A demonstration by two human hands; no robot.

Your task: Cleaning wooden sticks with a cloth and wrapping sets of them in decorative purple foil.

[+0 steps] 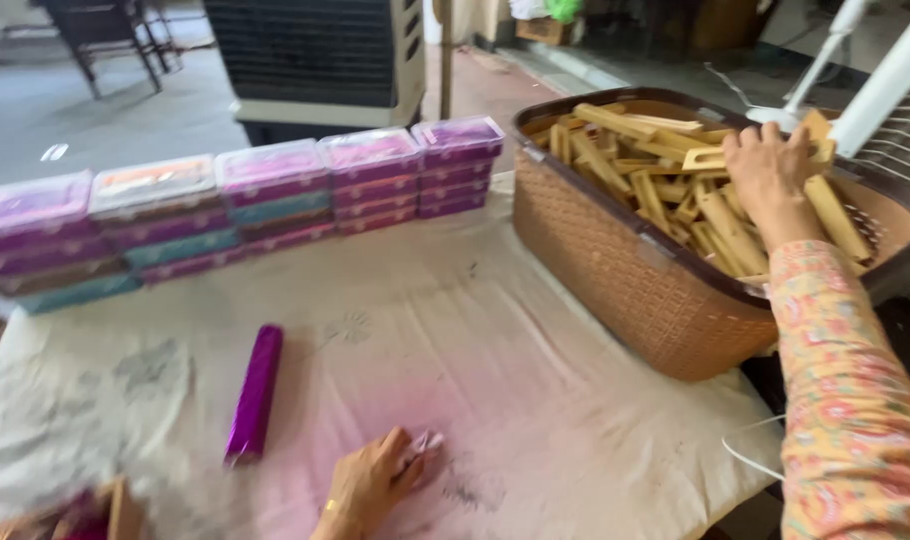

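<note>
My right hand (772, 178) reaches into a brown woven basket (625, 275) at the right and grips a tan paper packet (720, 158) on top of the pile of several such packets. My left hand (370, 485) rests low on the cloth-covered table (455, 340), its fingertips pinching a small shiny pink scrap (427, 442). A shiny purple foil roll (254, 393) lies on the cloth to the left of that hand, apart from it.
Stacks of clear-lidded purple, pink and teal boxes (245, 205) line the table's far edge. A large cooler unit (320, 55) stands behind them, a white fan (875, 90) at the right. A box corner (115, 510) shows at bottom left.
</note>
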